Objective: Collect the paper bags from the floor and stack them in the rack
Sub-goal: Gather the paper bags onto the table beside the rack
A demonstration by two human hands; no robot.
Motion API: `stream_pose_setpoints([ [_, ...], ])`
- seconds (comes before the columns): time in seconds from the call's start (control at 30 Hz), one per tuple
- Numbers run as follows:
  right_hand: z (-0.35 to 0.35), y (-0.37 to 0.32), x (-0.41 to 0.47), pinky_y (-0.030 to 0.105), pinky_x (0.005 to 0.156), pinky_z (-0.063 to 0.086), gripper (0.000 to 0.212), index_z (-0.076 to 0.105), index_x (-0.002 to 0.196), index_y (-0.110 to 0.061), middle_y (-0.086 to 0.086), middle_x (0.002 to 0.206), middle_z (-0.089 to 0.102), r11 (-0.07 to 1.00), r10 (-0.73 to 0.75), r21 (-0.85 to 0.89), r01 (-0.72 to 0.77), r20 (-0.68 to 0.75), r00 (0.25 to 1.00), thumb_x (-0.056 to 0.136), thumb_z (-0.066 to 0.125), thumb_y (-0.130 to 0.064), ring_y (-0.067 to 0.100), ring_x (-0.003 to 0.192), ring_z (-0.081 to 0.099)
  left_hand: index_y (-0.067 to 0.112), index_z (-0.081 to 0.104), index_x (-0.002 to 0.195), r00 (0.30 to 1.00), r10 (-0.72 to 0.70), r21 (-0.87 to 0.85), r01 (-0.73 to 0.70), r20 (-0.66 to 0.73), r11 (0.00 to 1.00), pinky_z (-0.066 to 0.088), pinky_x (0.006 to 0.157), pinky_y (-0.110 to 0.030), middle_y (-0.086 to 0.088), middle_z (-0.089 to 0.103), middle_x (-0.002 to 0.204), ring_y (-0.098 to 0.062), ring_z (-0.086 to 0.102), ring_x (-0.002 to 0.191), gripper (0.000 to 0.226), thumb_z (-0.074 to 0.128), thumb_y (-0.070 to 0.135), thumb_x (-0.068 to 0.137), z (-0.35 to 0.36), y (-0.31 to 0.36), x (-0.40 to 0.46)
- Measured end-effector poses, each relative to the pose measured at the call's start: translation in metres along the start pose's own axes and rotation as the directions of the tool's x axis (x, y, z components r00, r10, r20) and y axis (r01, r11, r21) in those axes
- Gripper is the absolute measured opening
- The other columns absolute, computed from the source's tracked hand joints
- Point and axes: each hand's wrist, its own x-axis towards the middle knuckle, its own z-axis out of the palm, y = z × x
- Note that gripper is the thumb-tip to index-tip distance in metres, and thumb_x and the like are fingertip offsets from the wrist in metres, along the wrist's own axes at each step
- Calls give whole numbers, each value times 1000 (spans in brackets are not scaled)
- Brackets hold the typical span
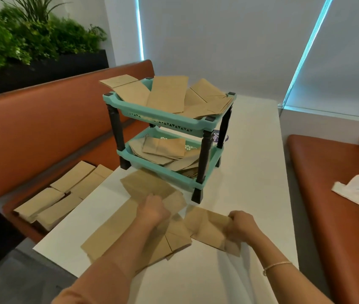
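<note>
Nearest, at six o'clock, two bare forearms reach up over the near edge of the white table (250,172). The left hand (153,210) has its fingers curled down onto a loose, blurred heap of paper bags (143,189) on the tabletop; whether they pinch a bag or only press on it cannot be told. The right hand (241,224), at about five o'clock with a thin bracelet (276,266) on its wrist, grips the right end of one flat brown bag (207,226), fingers curled round its edge. More flat bags lie under and around both hands, one reaching toward the table's near left edge.

The tabletop to the right of the hands, toward three o'clock, is bare white as far as its right edge.

At nine o'clock, off the table's left edge, a further batch of bags (64,194) lies in overlapping rows on the orange bench seat (31,139).

At twelve o'clock, just beyond the heap, stands the teal two-tier rack (196,126) on dark legs, its front leg near the heap. Both trays hold bags: the lower pile stays inside its rim, while the upper bags jut over the left and back edges.

At three o'clock a second orange bench (327,172) carries a white tissue (356,190). At ten o'clock, behind the left bench, is a dark planter of greenery (31,36).
</note>
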Motion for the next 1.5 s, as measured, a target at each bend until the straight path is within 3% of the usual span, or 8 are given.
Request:
stream_pose_setpoints([
  [0.13, -9, 9, -8, 23, 70, 44, 37, 60, 111, -11, 7, 108, 61, 991, 35, 132, -27, -54, 998, 75, 54, -2, 22, 98, 57, 19, 61, 82, 998, 40, -138, -33, 44, 990, 54, 80, -33, -2, 59, 91, -15, 57, 87, 15, 68, 31, 78, -14, -2, 0],
  [0.3, -30, 18, -21, 21, 57, 44, 62, 44, 128, -15, 8, 96, 52, 894, 39, 447, 44, -175, 984, 72, 60, 5, 16, 77, 51, 19, 51, 71, 978, 149, -267, -105, 148, 958, 42, 62, -23, 2, 52, 74, -12, 50, 71, 27, 71, 35, 78, -52, 3, -20],
  [0.43, -42, 15, -31, 26, 75, 46, 35, 62, 107, -19, 5, 101, 57, 873, -37, 455, 178, -302, 953, 81, 53, 2, 19, 90, 53, 18, 53, 72, 955, 212, -378, -121, 208, 918, 41, 67, -28, 1, 55, 76, -15, 51, 74, 31, 70, 42, 79, -76, 16, -40],
  [0.63, -49, 1, -52, 30, 69, 50, 14, 70, 84, -15, -1, 88, 61, 776, -33, 620, 115, -142, 989, 90, 57, -15, 17, 83, 55, 17, 54, 71, 943, 240, -604, -54, 231, 795, 46, 65, -26, 4, 64, 78, -11, 60, 76, 24, 70, 32, 82, -69, 44, -75],
  [0.77, -52, -2, -62, 27, 63, 50, 42, 70, 89, -6, 8, 90, 67, 639, -34, 768, 46, -32, 999, 85, 60, -47, 20, 80, 59, 18, 52, 70, 959, 233, -613, -90, 158, 785, 45, 65, -26, 3, 60, 74, -12, 56, 71, 28, 70, 36, 81, -39, 72, -93],
  [1.0, -51, 29, -75, 26, 57, 52, 14, 65, 75, -10, 6, 84, 67, 559, 73, 828, 52, -112, 991, 80, 73, -20, 16, 71, 63, 22, 61, 73, 939, 325, -691, -164, 109, 704, 46, 70, -23, 5, 63, 78, -10, 58, 77, 16, 70, 32, 82, -1, 105, -114],
  [1.33, -96, 176, -85, 39, 81, 52, 6, 67, 78, -23, 5, 90, 70, 821, 311, 569, 37, -501, 807, 82, 66, -20, 24, 87, 63, 21, 41, 76, 963, 269, -699, -187, 8, 690, 39, 56, -22, 3, 49, 77, -13, 50, 69, 44, 81, 37, 67, -6, 183, -134],
  [1.5, -98, 279, -73, 31, 89, 44, 38, 70, 109, -15, 9, 112, 68, 917, 360, 368, -155, -592, 721, 79, 52, 1, 30, 106, 59, 19, 42, 107, 911, 413, -776, -252, 12, 578, 45, 66, -23, 1, 49, 104, -10, 52, 81, 41, 69, 15, 76, 20, 274, -147],
])
